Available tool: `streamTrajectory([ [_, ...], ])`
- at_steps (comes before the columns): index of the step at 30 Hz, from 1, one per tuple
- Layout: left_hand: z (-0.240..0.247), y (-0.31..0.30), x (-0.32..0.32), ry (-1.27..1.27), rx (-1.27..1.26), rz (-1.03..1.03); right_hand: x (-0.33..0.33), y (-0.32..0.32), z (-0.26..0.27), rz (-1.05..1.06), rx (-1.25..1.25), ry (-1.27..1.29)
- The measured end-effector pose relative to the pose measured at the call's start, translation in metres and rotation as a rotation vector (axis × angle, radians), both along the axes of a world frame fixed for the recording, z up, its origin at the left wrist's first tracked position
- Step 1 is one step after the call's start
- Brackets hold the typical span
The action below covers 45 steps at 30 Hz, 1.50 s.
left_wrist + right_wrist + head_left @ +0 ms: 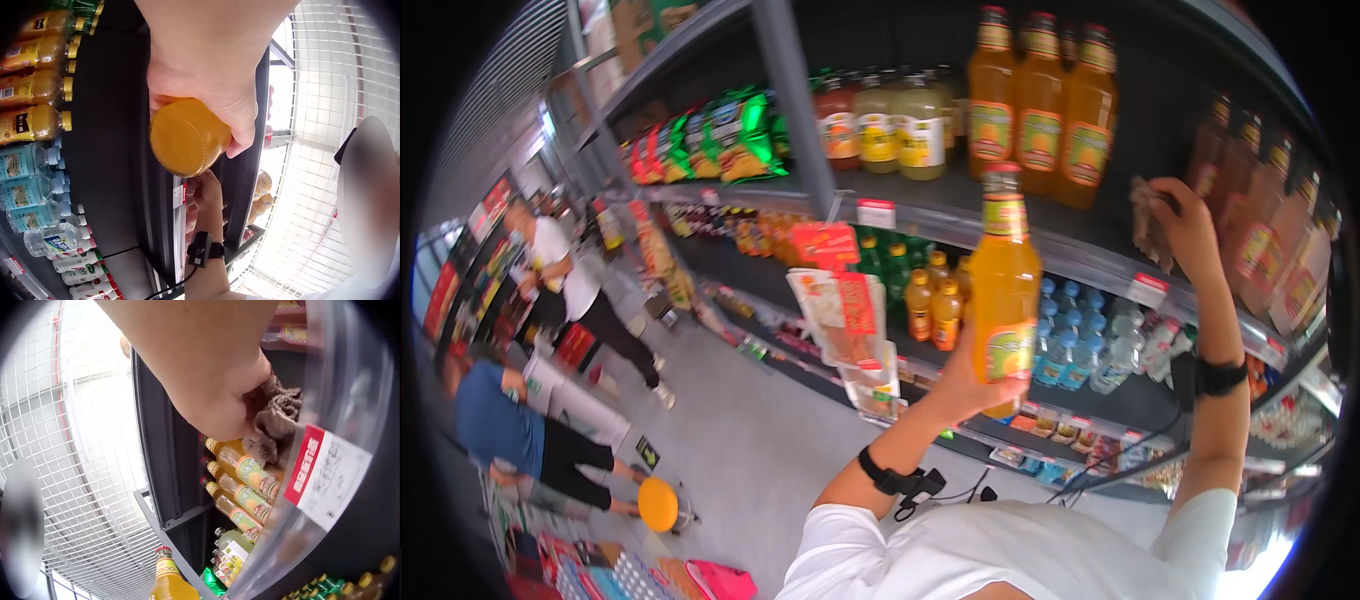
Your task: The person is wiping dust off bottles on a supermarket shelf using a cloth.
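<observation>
My left hand (962, 385) grips an orange glass bottle (1006, 275) with a red cap around its lower part, upright in front of the shelf. From the left wrist view, the fingers (240, 119) wrap the bottle and its round base (181, 139) faces the camera. My right hand (1190, 228) holds a crumpled grey-brown cloth (278, 422) at the upper shelf, right of three standing orange bottles (1040, 120). Pink bottles (1260, 220) stand on the cloth's other side. Part of the cloth is hidden behind the fingers in the right wrist view.
A price tag (1148, 290) sits on the upper shelf's front edge. Below are water bottles (1072, 335) and small orange drinks (933, 310). Hanging leaflets (840, 310) jut out left of the held bottle. Two people and a yellow stool (658, 504) are at the left.
</observation>
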State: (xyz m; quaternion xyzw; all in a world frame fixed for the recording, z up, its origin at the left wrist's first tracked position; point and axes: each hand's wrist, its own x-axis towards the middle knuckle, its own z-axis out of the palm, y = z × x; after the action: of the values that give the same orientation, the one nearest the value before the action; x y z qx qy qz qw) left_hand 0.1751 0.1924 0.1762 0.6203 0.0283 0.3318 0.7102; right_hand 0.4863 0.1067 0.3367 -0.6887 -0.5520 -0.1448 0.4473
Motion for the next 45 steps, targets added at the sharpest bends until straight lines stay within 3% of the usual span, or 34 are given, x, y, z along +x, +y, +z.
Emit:
streamTrajectory([
  [2,-0.005,0.004,0.005,0.0,0.067,-0.005,-0.03,-0.004,0.001,0.039,0.125,0.011],
  [6,-0.009,-0.001,0.007,-0.033,0.373,0.28,-0.111,-0.007,-0.03,0.372,0.472,0.528],
  [8,-0.002,-0.01,0.005,0.017,0.406,0.363,-0.168,0.005,-0.054,0.451,0.422,0.447],
  [9,-0.002,-0.012,0.003,0.043,0.421,0.403,-0.181,0.003,-0.062,0.478,0.234,0.198],
  [10,-0.009,-0.011,0.0,0.102,0.461,0.417,-0.191,0.013,-0.075,0.411,0.248,-0.02],
  [12,-0.016,-0.011,-0.01,0.222,0.531,0.43,-0.211,0.027,-0.09,0.32,0.301,0.04],
  [13,-0.014,-0.01,-0.017,0.374,0.428,0.451,-0.223,0.033,-0.091,0.401,0.324,0.32],
  [14,-0.013,-0.017,-0.027,0.335,0.376,0.562,-0.228,0.039,-0.092,0.458,0.344,0.456],
  [16,-0.025,-0.018,-0.039,0.267,0.42,0.569,-0.237,0.041,-0.093,0.508,0.291,0.526],
  [19,-0.022,-0.036,-0.066,0.369,0.313,0.558,-0.237,0.048,-0.104,0.707,0.232,0.784],
  [22,-0.025,-0.054,-0.082,0.221,0.233,0.447,-0.227,0.048,-0.1,1.041,-0.032,1.073],
  [23,-0.023,-0.065,-0.087,0.204,0.067,0.313,-0.232,0.047,-0.099,1.113,-0.078,1.18],
  [26,-0.028,-0.087,-0.093,0.155,-0.111,0.091,-0.235,0.035,-0.115,1.442,-0.124,1.439],
  [31,-0.037,-0.117,-0.08,0.16,-0.094,0.172,-0.225,0.006,-0.125,1.354,-0.134,1.346],
  [34,-0.042,-0.135,-0.069,0.189,-0.023,0.32,-0.216,-0.011,-0.139,1.085,-0.066,1.316],
  [38,-0.047,-0.163,-0.06,0.281,0.089,0.564,-0.199,-0.025,-0.171,0.948,0.013,1.296],
  [41,-0.042,-0.176,-0.061,0.441,0.102,0.58,-0.212,-0.041,-0.131,0.948,0.169,1.42],
  [45,-0.049,-0.181,-0.058,0.544,0.171,0.621,-0.206,-0.038,-0.115,0.903,0.087,1.08],
])
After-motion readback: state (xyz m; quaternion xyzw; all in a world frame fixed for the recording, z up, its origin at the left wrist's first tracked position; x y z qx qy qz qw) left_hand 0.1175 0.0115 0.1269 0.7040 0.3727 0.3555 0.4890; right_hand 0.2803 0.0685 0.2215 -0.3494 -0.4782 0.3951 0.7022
